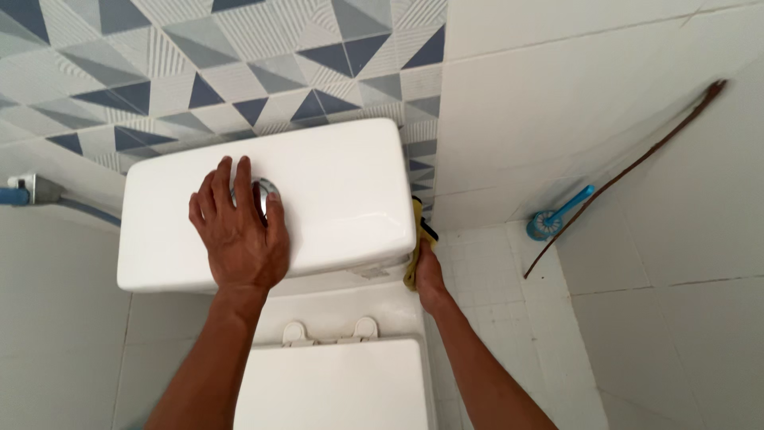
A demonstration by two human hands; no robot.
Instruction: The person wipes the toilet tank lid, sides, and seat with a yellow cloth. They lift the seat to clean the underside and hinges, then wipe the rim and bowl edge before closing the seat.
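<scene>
My left hand lies flat on the white toilet tank lid, its fingers spread over the round chrome flush button. My right hand reaches down along the right side of the tank and presses a yellow cloth against it. Most of that hand is hidden behind the tank edge and the cloth. Below the tank is the closed white toilet seat lid with its two hinges.
A blue toilet brush and a thin brown stick lean in the right corner on the white tiled floor. A blue hose with a metal valve is at the left wall. Patterned blue-grey tiles cover the wall behind.
</scene>
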